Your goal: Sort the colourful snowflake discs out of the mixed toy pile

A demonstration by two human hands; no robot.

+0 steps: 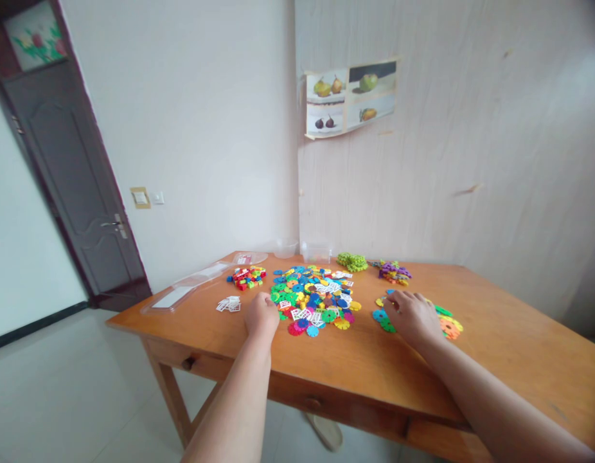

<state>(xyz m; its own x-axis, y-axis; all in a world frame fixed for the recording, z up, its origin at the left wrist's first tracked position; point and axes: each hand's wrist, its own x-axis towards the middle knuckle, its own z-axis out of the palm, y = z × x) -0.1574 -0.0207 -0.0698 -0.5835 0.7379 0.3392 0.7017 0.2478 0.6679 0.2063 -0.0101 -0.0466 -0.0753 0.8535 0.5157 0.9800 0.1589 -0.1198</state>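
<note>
On the table a mixed pile of colourful notched plastic discs (328,316), with small blocks and white lattice pieces among them, lies between my hands. My left hand (262,315) is closed at the left edge of this pile; its fingertips and anything in them are hidden. My right hand (417,317) rests over a smaller group of notched discs (450,326) to the right, fingers spread and bent down, their tips partly hidden. A few white lattice pieces (229,304) lie left of my left hand.
Small coloured blocks (247,278) form a heap at the back left of the wooden table (509,334). Green pieces (352,262) and purple and yellow pieces (395,272) sit along the back. Clear plastic containers (317,251) and a clear lid (186,288) lie near the far edges.
</note>
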